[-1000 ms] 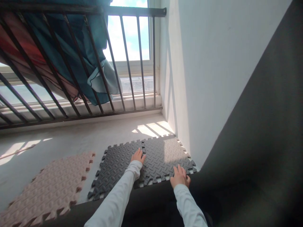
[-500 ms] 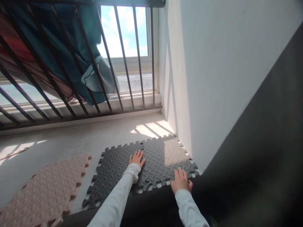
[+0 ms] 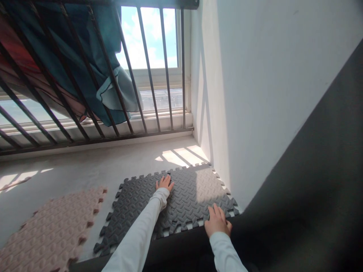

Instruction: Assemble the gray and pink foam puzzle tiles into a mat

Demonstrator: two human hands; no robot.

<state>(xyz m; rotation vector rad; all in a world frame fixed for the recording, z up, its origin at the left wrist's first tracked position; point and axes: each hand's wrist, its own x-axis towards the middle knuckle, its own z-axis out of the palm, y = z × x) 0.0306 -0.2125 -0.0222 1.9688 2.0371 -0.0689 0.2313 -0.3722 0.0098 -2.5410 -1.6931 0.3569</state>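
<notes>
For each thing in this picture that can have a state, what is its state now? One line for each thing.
Left hand: open, flat on the seam at the far edge of the grey mats.
Right hand: open, flat on the near edge of the right grey mat.
Left grey mat: flat on the floor, beside the right one.
Pink mat: flat, apart from the grey ones.
Blue cloth: hanging behind the railing.

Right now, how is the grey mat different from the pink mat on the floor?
The grey mat lies near the wall corner with both hands on it: the left hand flat near its far edge, the right hand at its near edge. The pink mat lies apart to the left, untouched. Grey is partly sunlit; pink is in shade. Both are embossed foam tiles with toothed edges.
</notes>
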